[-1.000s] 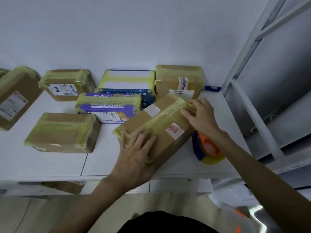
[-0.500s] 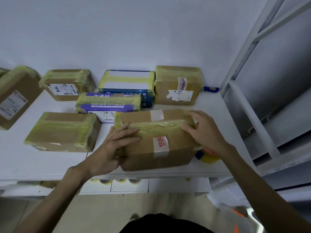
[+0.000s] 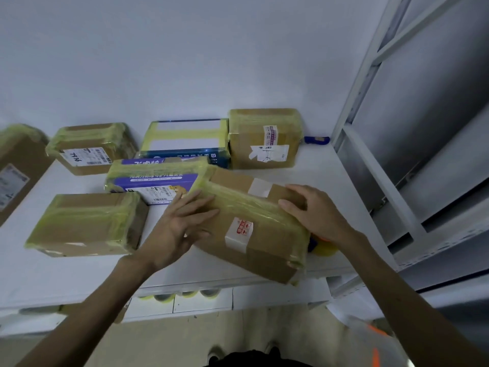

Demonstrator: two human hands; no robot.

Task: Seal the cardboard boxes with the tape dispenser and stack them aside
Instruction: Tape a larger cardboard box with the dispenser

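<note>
Between left hand (image 3: 177,231), right hand (image 3: 317,216): cardboard box (image 3: 267,251), fingers (image 3: 202,205) atop.

We log: white wall (image 3: 185,49), dim even light; white table (image 3: 66,274) against it; grey-white metal rack (image 3: 366,75) right; beige floor (image 3: 211,335) below.

Yellow-taped cardboard box (image 3: 264,247) lies askew; tape dispenser (image 3: 324,250) seemingly behind it.

I see only a yellow-orange sliver of the tape dispenser (image 3: 324,249) behind the front box (image 3: 254,223). The far-left box (image 3: 18,154) runs off the frame, and its label (image 3: 12,185) is too blurred to read.
</note>
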